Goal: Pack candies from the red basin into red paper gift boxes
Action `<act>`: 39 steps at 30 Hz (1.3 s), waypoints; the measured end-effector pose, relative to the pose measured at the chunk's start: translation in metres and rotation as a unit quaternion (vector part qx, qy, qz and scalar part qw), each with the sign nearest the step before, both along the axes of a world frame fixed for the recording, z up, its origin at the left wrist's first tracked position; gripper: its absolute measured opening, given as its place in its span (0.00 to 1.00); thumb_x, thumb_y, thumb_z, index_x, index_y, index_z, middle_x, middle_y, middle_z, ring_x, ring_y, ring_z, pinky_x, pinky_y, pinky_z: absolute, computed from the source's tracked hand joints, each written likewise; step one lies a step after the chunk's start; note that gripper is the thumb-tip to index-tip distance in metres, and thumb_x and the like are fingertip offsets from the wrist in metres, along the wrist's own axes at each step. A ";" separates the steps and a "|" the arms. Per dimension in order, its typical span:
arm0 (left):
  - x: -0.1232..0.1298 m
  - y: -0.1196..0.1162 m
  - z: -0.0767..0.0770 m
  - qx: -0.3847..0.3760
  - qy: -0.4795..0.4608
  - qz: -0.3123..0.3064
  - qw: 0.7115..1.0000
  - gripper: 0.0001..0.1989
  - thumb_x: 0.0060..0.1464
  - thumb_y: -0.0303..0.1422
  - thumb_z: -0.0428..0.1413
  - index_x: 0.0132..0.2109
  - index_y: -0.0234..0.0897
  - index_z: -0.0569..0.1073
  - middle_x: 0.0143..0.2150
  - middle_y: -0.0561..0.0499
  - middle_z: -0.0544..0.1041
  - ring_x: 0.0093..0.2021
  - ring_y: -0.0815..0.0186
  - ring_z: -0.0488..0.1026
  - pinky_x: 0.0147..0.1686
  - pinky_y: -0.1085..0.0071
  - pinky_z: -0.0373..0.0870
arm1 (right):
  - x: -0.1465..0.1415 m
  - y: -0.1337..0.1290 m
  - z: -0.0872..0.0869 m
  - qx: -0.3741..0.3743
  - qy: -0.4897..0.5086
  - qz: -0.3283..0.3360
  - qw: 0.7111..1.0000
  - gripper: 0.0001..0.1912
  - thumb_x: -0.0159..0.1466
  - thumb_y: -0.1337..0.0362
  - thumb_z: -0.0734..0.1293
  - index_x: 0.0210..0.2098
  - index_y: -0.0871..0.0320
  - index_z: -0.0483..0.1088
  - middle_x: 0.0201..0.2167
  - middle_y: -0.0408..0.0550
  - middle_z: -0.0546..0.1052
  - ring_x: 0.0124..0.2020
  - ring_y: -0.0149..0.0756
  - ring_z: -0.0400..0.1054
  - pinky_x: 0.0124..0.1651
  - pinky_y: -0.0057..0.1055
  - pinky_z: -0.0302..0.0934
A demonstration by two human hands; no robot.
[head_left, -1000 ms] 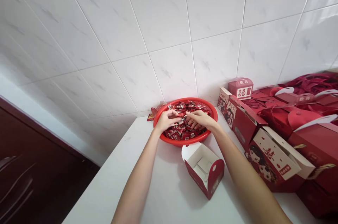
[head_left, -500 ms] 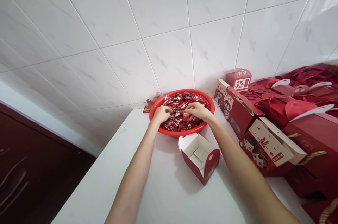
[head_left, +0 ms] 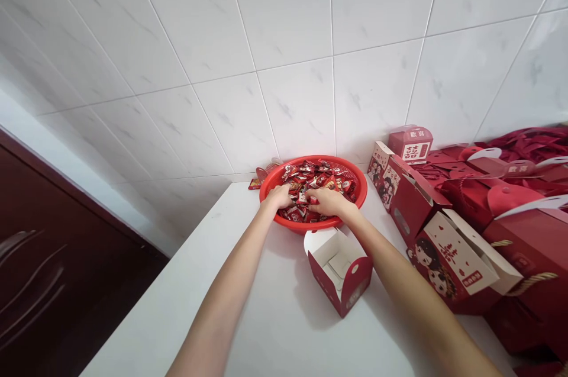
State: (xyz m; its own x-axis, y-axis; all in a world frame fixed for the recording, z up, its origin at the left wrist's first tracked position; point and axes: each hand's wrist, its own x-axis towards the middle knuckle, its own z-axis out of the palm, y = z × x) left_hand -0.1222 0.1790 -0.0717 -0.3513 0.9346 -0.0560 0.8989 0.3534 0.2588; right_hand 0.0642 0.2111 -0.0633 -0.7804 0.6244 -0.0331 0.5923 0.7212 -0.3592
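Both hands are in a round red plastic basket [head_left: 360, 195] heaped with small wrapped candies [head_left: 306, 177], mostly red. At the basket's left side my left hand [head_left: 278, 196] has its fingers curled down among the candies, the tips hidden. My right hand [head_left: 329, 202] reaches in from the right, bent fingers closed round a red-wrapped candy [head_left: 313, 199]. In front of the basket stands an open red carton [head_left: 326, 282] with a white inside, rounded end flaps raised. No candies show inside it.
Red and cream gift boxes [head_left: 461, 255] with cartoon figures are stacked along the right. A small closed box [head_left: 410, 145] stands behind them by the tiled wall [head_left: 293, 105]. The white tabletop [head_left: 177, 282] ends at a left edge, beyond which is a dark red cabinet [head_left: 53, 258].
Both hands have dipped lower into the candies and come slightly closer together. The right fingers have closed more. The camera view has shifted a little; the carton stays in place.
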 end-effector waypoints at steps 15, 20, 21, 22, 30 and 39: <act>-0.010 0.000 -0.004 0.295 -0.339 -0.006 0.893 0.19 0.49 0.26 0.60 0.50 0.36 0.76 0.51 0.44 0.80 0.53 0.59 0.76 0.50 0.67 0.74 | 0.006 0.011 -0.007 -0.309 0.406 -0.115 0.853 0.08 0.54 0.69 0.63 0.33 0.54 0.61 0.26 0.39 0.74 0.29 0.33 0.73 0.34 0.28 0.67; -0.008 -0.004 -0.001 0.325 -0.395 -0.082 0.856 0.20 0.46 0.33 0.65 0.48 0.36 0.75 0.54 0.43 0.78 0.53 0.58 0.75 0.55 0.60 0.71 | 0.013 0.011 0.003 -0.497 0.482 -0.152 0.706 0.08 0.56 0.70 0.62 0.35 0.54 0.60 0.27 0.43 0.77 0.27 0.35 0.76 0.33 0.33 0.72; -0.008 -0.005 0.000 0.322 -0.396 -0.091 0.855 0.21 0.44 0.34 0.66 0.47 0.36 0.75 0.53 0.43 0.78 0.53 0.58 0.75 0.55 0.59 0.71 | 0.014 0.010 0.003 -0.509 0.486 -0.143 0.695 0.07 0.57 0.69 0.63 0.35 0.55 0.61 0.28 0.44 0.77 0.28 0.36 0.76 0.32 0.33 0.73; -0.007 -0.005 0.000 0.318 -0.398 -0.100 0.855 0.21 0.43 0.36 0.66 0.46 0.36 0.75 0.52 0.43 0.78 0.52 0.58 0.75 0.55 0.59 0.70 | 0.014 0.010 0.003 -0.514 0.488 -0.132 0.693 0.06 0.58 0.68 0.64 0.35 0.55 0.62 0.29 0.46 0.78 0.29 0.37 0.77 0.32 0.33 0.73; 0.001 -0.013 0.010 0.269 -0.436 -0.163 0.843 0.22 0.42 0.41 0.67 0.41 0.34 0.73 0.45 0.48 0.78 0.47 0.61 0.75 0.52 0.61 0.70 | 0.014 0.007 0.002 -0.515 0.460 -0.111 0.715 0.07 0.61 0.73 0.68 0.31 0.59 0.65 0.30 0.51 0.80 0.33 0.36 0.79 0.39 0.32 0.75; 0.005 -0.014 0.013 0.182 -0.444 -0.184 0.858 0.12 0.45 0.36 0.63 0.37 0.35 0.75 0.36 0.51 0.78 0.37 0.64 0.76 0.43 0.68 0.72 | 0.012 0.013 -0.004 -0.494 0.513 -0.114 0.693 0.06 0.53 0.71 0.74 0.28 0.60 0.72 0.27 0.42 0.76 0.29 0.33 0.74 0.36 0.32 0.75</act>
